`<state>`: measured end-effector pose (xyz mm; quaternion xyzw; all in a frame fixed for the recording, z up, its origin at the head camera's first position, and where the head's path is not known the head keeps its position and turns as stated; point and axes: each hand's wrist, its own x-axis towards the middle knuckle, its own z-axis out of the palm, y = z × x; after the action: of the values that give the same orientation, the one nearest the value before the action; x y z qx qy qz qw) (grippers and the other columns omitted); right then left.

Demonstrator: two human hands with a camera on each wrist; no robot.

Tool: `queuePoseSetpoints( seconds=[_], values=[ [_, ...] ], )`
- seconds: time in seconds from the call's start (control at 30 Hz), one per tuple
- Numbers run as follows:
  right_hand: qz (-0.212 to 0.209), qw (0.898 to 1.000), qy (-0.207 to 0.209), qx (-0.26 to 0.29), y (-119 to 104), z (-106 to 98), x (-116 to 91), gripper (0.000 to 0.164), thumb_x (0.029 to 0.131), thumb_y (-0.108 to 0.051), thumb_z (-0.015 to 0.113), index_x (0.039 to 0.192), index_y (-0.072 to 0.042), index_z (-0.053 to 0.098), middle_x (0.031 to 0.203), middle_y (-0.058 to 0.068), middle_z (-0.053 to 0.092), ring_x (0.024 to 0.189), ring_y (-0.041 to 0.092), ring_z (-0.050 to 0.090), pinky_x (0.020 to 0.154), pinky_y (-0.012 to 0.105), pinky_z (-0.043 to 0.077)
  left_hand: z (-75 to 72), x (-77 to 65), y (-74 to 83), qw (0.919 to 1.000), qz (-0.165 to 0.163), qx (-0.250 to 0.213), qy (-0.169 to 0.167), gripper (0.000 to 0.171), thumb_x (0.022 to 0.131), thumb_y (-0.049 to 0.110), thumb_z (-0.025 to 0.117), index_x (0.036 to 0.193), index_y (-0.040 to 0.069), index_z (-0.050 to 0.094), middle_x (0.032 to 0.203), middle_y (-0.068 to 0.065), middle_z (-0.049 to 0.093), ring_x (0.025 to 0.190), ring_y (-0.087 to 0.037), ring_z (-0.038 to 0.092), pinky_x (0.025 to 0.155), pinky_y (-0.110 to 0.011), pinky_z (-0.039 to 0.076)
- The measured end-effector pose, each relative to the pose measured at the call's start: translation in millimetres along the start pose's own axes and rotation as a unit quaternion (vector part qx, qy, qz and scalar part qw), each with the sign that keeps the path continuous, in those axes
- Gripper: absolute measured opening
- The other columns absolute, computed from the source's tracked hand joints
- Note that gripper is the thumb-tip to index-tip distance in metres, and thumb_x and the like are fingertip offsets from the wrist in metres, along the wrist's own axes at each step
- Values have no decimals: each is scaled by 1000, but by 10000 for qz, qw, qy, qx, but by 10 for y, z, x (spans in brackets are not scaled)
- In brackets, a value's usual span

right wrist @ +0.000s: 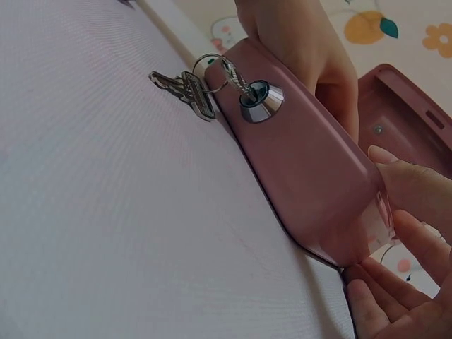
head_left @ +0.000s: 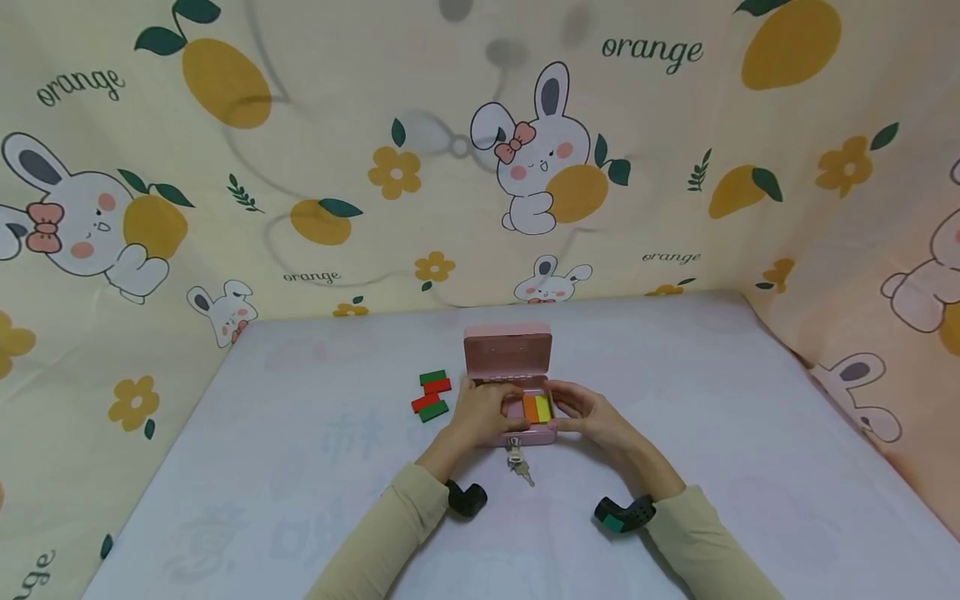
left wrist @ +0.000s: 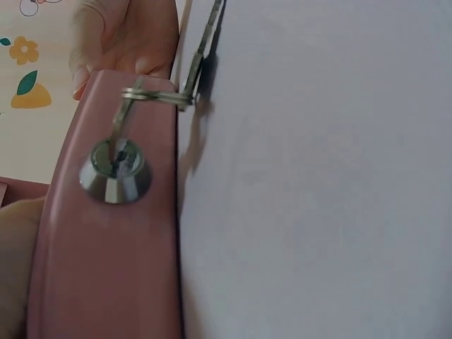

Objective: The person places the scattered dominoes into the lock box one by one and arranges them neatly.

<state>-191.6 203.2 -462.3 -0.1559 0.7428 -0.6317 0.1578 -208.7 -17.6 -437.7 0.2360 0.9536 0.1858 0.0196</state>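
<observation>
A pink metal box [head_left: 517,435] stands open at the table's middle, its lid [head_left: 508,350] tilted back. An orange block and a yellow-green block [head_left: 537,408] lie inside. My left hand [head_left: 483,408] grips the box's left end, fingers curled over the rim. At the right end my right hand [head_left: 588,412] holds the box between thumb and fingers. A key sits in the front lock [right wrist: 258,99], with more keys [right wrist: 185,86] hanging from its ring onto the table. The left wrist view shows the lock [left wrist: 115,169] close up and the right hand [left wrist: 123,35] beyond it.
Several red and green blocks [head_left: 431,393] lie on the white table [head_left: 300,467] just left of the box. Cartoon-print cloth [head_left: 375,167] walls the table at the back and both sides. A black camera sits on each wrist.
</observation>
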Motion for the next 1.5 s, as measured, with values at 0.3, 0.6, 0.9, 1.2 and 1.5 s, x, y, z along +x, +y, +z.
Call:
queuePoseSetpoints(
  seconds=[0.3, 0.6, 0.9, 1.2, 1.5],
  values=[
    [-88, 9999, -25, -82, -10, -5, -11, 74, 85, -9, 70, 145, 9, 31, 154, 29, 27, 145, 45, 25, 112, 26, 33, -91, -41, -10, 9982, 45, -589, 82, 42, 81, 38, 75, 118, 20, 67, 70, 2, 55, 80, -13, 51, 89, -38, 28],
    [-66, 9999, -35, -111, -23, 6, -4, 72, 86, -7, 69, 145, 9, 31, 154, 29, 27, 145, 45, 25, 113, 41, 26, -127, -79, -34, 9934, 425, -981, 421, 30, 85, 27, 73, 113, 15, 69, 66, 6, 46, 65, -7, 45, 69, -23, 33],
    [20, 9998, -25, -203, -21, -1, -18, 72, 87, -11, 69, 146, 7, 30, 154, 29, 27, 145, 47, 24, 113, 45, 26, -171, -140, -53, 9896, 353, -1308, 475, 31, 86, 26, 72, 115, 15, 69, 68, 2, 50, 64, -9, 44, 55, -17, 33],
    [-82, 9990, -37, -433, -29, -3, -33, 76, 87, -23, 71, 146, 5, 31, 154, 28, 28, 143, 47, 26, 110, 24, 36, -255, -214, -145, 9867, -17, -1529, 547, 31, 86, 29, 72, 115, 18, 69, 75, 1, 51, 74, -11, 46, 61, -19, 35],
    [-9, 9995, -39, -306, -28, -1, -22, 74, 87, -16, 70, 146, 5, 31, 154, 29, 27, 145, 47, 24, 113, 38, 30, -339, -268, -245, 9820, 46, -1784, 617, 34, 86, 24, 72, 118, 13, 68, 83, -6, 60, 71, -11, 47, 60, -18, 37]
  ],
)
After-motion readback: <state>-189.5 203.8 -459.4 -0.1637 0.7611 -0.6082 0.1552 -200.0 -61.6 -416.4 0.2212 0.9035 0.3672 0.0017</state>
